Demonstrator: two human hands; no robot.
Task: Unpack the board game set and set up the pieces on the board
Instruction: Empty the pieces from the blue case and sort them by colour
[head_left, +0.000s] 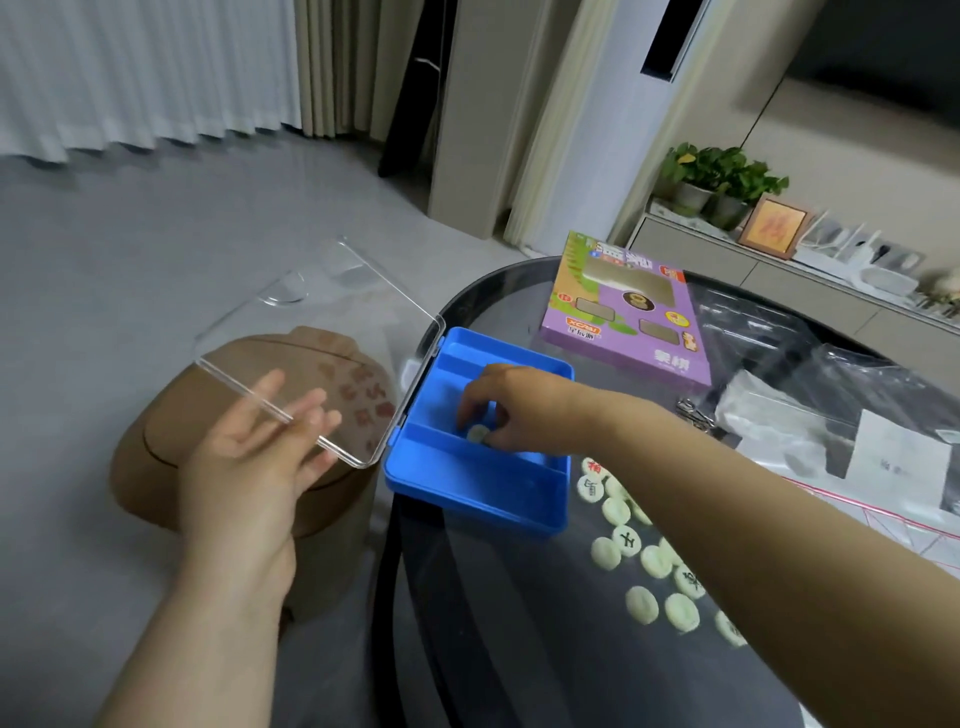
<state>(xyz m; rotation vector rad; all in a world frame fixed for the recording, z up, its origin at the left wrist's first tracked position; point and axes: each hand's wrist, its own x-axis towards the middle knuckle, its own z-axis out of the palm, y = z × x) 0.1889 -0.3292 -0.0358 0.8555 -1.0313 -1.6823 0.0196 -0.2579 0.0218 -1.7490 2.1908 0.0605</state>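
Through the head camera, we are steadying the clear lid (317, 353) with our left hand (260, 447), fingers straight against it. Our right hand (519, 405) seems to be pinching a pale disc piece (478, 433) in the middle slot of the blue case (467, 499). Being small, light and slick, the piece is calling for a grip by its rim.

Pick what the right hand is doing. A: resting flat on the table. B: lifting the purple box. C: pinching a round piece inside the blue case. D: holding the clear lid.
C: the right hand pinches a pale round piece in the blue case; the left hand props the clear lid.
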